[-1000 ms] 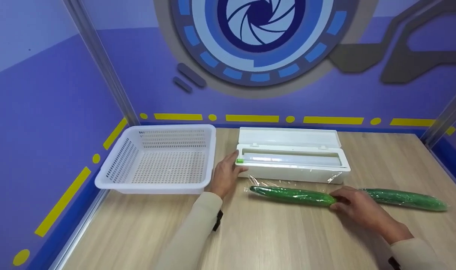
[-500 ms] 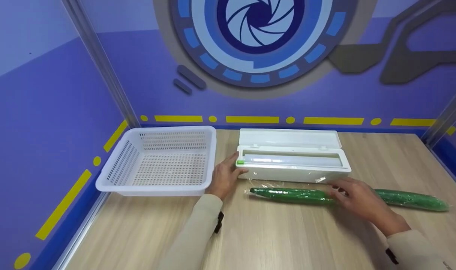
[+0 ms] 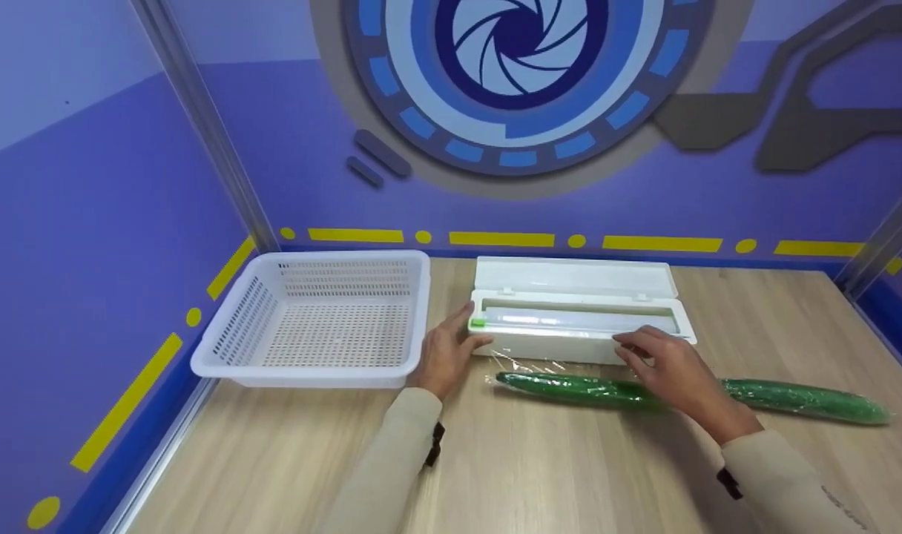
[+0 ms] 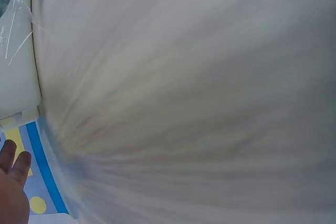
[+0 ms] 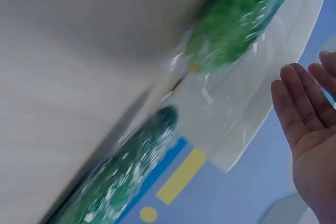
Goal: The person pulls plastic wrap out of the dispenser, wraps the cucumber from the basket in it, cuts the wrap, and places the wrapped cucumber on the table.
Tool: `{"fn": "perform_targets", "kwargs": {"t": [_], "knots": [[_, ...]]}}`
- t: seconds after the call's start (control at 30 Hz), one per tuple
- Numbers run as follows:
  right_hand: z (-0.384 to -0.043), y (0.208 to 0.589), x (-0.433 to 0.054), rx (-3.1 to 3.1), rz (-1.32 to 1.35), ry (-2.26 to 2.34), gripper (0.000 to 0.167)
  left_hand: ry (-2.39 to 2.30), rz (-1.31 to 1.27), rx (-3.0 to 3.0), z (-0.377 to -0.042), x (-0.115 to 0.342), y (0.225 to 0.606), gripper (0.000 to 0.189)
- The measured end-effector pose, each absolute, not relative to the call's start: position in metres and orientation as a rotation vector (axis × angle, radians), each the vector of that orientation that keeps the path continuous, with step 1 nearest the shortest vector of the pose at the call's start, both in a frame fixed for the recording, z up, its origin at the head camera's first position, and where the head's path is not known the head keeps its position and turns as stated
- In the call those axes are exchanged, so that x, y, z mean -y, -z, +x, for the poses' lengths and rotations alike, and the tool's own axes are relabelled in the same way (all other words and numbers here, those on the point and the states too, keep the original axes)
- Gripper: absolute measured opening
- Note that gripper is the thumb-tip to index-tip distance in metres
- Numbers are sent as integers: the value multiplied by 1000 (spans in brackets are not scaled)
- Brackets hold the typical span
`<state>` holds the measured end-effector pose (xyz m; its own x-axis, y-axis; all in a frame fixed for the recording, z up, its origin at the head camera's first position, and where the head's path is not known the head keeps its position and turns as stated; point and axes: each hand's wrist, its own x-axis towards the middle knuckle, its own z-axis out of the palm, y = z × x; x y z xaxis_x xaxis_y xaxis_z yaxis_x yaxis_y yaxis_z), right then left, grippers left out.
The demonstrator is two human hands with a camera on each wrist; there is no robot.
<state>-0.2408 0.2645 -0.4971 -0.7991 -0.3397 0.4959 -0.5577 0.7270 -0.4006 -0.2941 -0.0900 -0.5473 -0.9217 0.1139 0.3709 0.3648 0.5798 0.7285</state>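
Observation:
A white cling film dispenser (image 3: 544,347) stands with its lid raised, a film roll (image 3: 555,319) inside. My left hand (image 3: 442,357) rests against its left end, thumb on the front face; the left wrist view shows only part of that hand. At the front edge, towards the right, my right hand (image 3: 670,367) has index finger and thumb close together; its other fingers look straight in the right wrist view. Clear film (image 3: 525,362) runs from the dispenser to a cucumber (image 3: 562,387), whose right end my right hand hides. A second, film-wrapped cucumber (image 3: 807,400) lies farther right.
A white perforated basket (image 3: 314,374) stands left of my left hand, with nothing in it. A green slider (image 3: 478,322) sits at the dispenser's left end. Blue-purple panels (image 3: 273,148) wall in the wooden table (image 3: 540,475) at the back and sides.
My right hand has let go of the left cucumber's right end and moved up and left to the dispenser's front edge. My left hand has stayed at the dispenser's left end.

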Motion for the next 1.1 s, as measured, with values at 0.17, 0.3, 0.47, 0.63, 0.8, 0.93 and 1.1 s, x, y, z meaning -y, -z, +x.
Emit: {"fn": "perform_targets", "kwargs": {"t": [0.17,0.3,0.47,0.63,0.8,0.93,1.1], "knots": [[-255,494,-246,2555,713,-861,22,1295,-391,2532,-292,91,546,71],[-265,492,-231,2583,704,-928,21,1273,-385,2539,-292,92,547,72],[-275,492,-215,2581,707,-991,20,1249,-393,2545,-293,91,547,72],[-281,488,-201,2621,686,-1071,22,1259,-416,2515,-295,90,550,71],[-289,484,-185,2614,720,-1154,24,1221,-449,2458,-297,91,552,70],[-294,482,-171,2593,770,-1163,24,1195,-485,2418,-299,91,554,68],[-301,480,-150,2616,809,-1123,23,1159,-503,2391,-298,91,554,66]]}}
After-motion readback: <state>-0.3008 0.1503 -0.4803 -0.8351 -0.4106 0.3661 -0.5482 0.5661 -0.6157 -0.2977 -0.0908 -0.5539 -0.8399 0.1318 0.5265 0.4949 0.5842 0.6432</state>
